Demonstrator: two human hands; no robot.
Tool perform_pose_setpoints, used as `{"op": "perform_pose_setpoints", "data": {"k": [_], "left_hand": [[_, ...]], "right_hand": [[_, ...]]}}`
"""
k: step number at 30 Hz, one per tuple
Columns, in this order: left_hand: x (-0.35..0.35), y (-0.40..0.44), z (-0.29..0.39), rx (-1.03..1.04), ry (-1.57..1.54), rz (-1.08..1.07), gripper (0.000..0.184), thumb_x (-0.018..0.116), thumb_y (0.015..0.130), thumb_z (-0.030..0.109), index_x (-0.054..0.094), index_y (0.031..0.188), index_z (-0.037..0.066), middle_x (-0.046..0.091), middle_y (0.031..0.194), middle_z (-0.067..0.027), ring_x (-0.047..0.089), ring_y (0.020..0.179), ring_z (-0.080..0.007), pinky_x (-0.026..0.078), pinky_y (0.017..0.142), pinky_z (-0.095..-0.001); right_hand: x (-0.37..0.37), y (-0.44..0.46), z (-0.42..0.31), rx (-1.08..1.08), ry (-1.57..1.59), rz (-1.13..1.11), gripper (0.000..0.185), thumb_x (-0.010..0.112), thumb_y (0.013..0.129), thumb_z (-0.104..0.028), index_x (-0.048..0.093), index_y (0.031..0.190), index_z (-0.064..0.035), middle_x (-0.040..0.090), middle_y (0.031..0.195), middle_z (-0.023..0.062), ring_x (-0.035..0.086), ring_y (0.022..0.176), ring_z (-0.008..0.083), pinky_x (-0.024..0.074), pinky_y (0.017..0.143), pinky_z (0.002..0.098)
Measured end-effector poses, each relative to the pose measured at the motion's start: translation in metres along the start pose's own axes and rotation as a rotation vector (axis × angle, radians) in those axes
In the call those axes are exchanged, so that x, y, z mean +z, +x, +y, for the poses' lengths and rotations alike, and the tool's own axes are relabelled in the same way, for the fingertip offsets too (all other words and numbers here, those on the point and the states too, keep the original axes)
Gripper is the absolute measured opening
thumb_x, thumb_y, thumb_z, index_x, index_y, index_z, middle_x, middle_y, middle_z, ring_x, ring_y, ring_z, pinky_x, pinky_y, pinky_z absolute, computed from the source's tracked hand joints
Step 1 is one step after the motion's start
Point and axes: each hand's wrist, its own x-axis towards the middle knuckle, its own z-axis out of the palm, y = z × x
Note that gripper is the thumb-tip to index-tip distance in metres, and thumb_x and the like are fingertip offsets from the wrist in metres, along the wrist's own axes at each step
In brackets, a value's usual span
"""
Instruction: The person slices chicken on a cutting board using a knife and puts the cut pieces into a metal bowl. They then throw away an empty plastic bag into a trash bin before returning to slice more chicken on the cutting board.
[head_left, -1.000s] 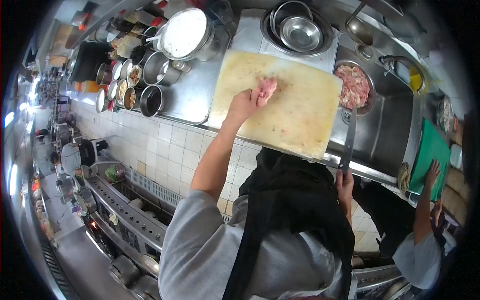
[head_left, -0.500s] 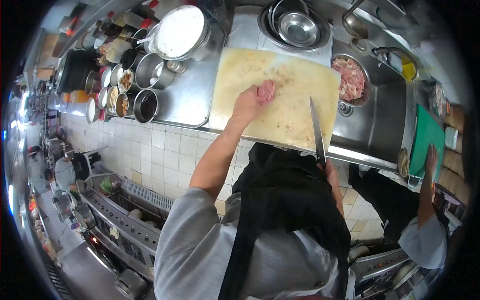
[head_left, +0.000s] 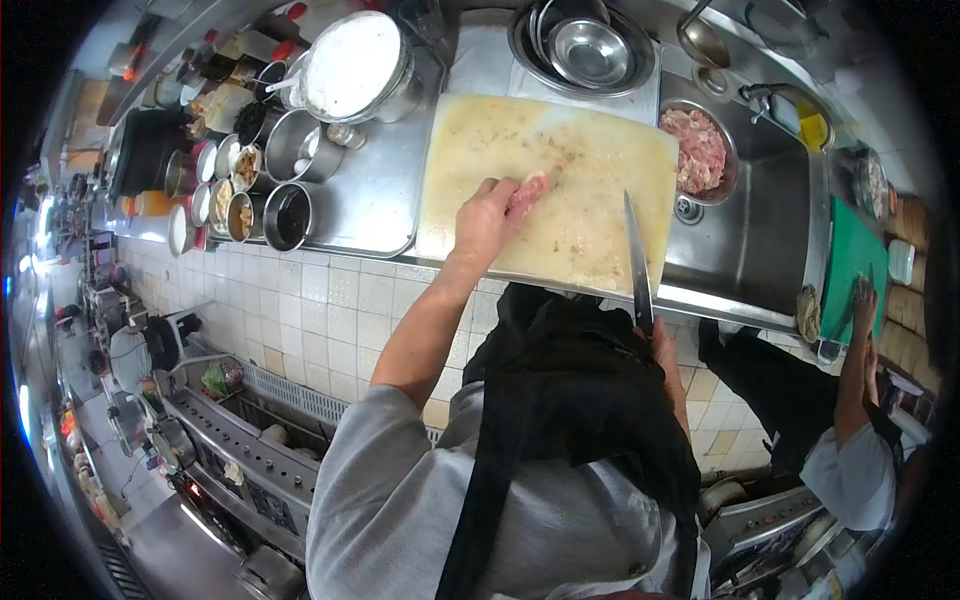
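Observation:
My left hand [head_left: 486,218] is closed on a piece of raw pink meat [head_left: 527,194] near the middle of the pale yellow cutting board [head_left: 590,235]. Low at the board's right side, my right hand [head_left: 663,352] grips the dark handle of a long knife [head_left: 637,250], whose blade lies over the board with its tip pointing away from me. Right of the board, a metal bowl of raw meat pieces [head_left: 698,150] sits in the sink. Small scraps dot the board's surface.
Steel bowls [head_left: 590,52] stand behind the board. At left are a pot of white powder [head_left: 352,68] and several small containers [head_left: 288,215]. The sink [head_left: 765,235] is at right. Beyond it, a co-worker's hands are at a green board [head_left: 845,255].
The knife has swung left from the meat bowl to over the board, along with my right hand. My left hand has shifted slightly toward me with the meat.

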Motion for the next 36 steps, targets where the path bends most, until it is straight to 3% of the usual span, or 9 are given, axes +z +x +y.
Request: {"op": "perform_pose_setpoints", "data": {"k": [4, 7, 12, 20, 25, 28, 33, 35, 36], "left_hand": [[-0.006, -0.004, -0.003, 0.007, 0.106, -0.031, 0.028, 0.076, 0.087, 0.03, 0.068, 0.101, 0.006, 0.069, 0.088, -0.0167, 0.07, 0.077, -0.0341, 0.056, 0.07, -0.0431], [-0.022, 0.004, -0.014, -0.207, -0.13, -0.43, 0.031, 0.077, 0.086, 0.032, 0.068, 0.1, 0.006, 0.071, 0.09, -0.0151, 0.07, 0.077, -0.027, 0.056, 0.074, -0.0377], [-0.027, -0.003, -0.021, -0.174, -0.586, -0.41, 0.041, 0.08, 0.086, 0.04, 0.07, 0.107, 0.006, 0.072, 0.092, -0.0122, 0.068, 0.082, -0.0189, 0.055, 0.078, -0.0307], [-0.048, -0.01, 0.003, -0.284, 0.121, -0.269, 0.042, 0.079, 0.082, 0.047, 0.073, 0.099, 0.009, 0.073, 0.084, -0.0154, 0.073, 0.076, -0.0286, 0.057, 0.071, -0.0369], [-0.029, -0.008, -0.016, -0.395, -0.574, -0.165, 0.029, 0.072, 0.091, 0.029, 0.067, 0.103, 0.003, 0.071, 0.079, -0.0137, 0.072, 0.073, -0.023, 0.056, 0.067, -0.0342], [-0.031, -0.009, -0.019, -0.265, -0.288, 0.011, 0.024, 0.067, 0.094, 0.023, 0.064, 0.102, 0.001, 0.071, 0.082, -0.0129, 0.071, 0.074, -0.0195, 0.056, 0.067, -0.0326], [-0.038, -0.006, 0.0, -0.358, -0.431, -0.244, 0.023, 0.063, 0.099, 0.021, 0.064, 0.108, 0.0, 0.072, 0.094, -0.0119, 0.069, 0.081, -0.0159, 0.056, 0.073, -0.0317], [-0.02, -0.004, 0.011, -0.324, -0.716, -0.2, 0.023, 0.063, 0.1, 0.021, 0.063, 0.11, 0.0, 0.072, 0.097, -0.0092, 0.068, 0.084, -0.0145, 0.055, 0.075, -0.0308], [-0.008, -0.002, 0.019, -0.287, -0.998, -0.152, 0.023, 0.062, 0.101, 0.021, 0.063, 0.111, 0.001, 0.071, 0.101, -0.0066, 0.066, 0.087, -0.0132, 0.054, 0.077, -0.0299]], "right_hand": [[0.001, 0.006, 0.022, 0.091, -0.014, -0.05, 0.032, 0.059, 0.104, -0.032, 0.057, 0.117, -0.0035, 0.073, 0.104, 0.0142, 0.064, 0.09, 0.0226, 0.0494, 0.081, 0.0386], [0.007, 0.015, 0.034, 0.367, 0.69, -0.077, 0.054, 0.048, 0.106, -0.05, 0.063, 0.121, -0.0009, 0.07, 0.104, 0.0075, 0.059, 0.093, 0.0195, 0.0459, 0.086, 0.0345], [-0.002, 0.004, -0.017, 0.327, 0.604, -0.085, 0.061, 0.044, 0.106, -0.056, 0.065, 0.123, -0.0012, 0.067, 0.105, 0.0073, 0.058, 0.094, 0.0199, 0.0453, 0.089, 0.0341], [-0.009, 0.018, 0.004, 0.463, 1.117, -0.217, 0.061, 0.046, 0.105, -0.057, 0.065, 0.125, -0.0025, 0.067, 0.109, 0.0085, 0.06, 0.098, 0.0218, 0.0471, 0.092, 0.036], [-0.013, 0.02, 0.006, 0.508, 1.207, -0.234, 0.061, 0.047, 0.104, -0.058, 0.066, 0.126, -0.0034, 0.068, 0.111, 0.0093, 0.061, 0.101, 0.023, 0.0483, 0.094, 0.0372], [-0.013, 0.032, 0.018, 0.398, 1.116, -0.195, 0.059, 0.047, 0.104, -0.056, 0.065, 0.125, -0.0036, 0.068, 0.11, 0.0095, 0.063, 0.101, 0.0256, 0.0502, 0.093, 0.0392], [-0.021, 0.037, -0.02, 0.414, 1.123, -0.215, 0.045, 0.052, 0.105, -0.045, 0.064, 0.118, -0.0037, 0.069, 0.102, 0.0121, 0.066, 0.093, 0.0291, 0.0539, 0.084, 0.0413], [-0.026, 0.043, -0.019, -0.326, -0.08, -0.01, 0.033, 0.056, 0.105, -0.033, 0.06, 0.114, -0.0022, 0.069, 0.096, 0.0169, 0.068, 0.086, 0.0304, 0.0539, 0.076, 0.0427], [-0.028, 0.04, -0.024, -0.331, -0.08, -0.008, 0.033, 0.056, 0.105, -0.033, 0.06, 0.114, -0.0022, 0.069, 0.096, 0.0169, 0.068, 0.086, 0.0304, 0.0539, 0.076, 0.0427]]}}
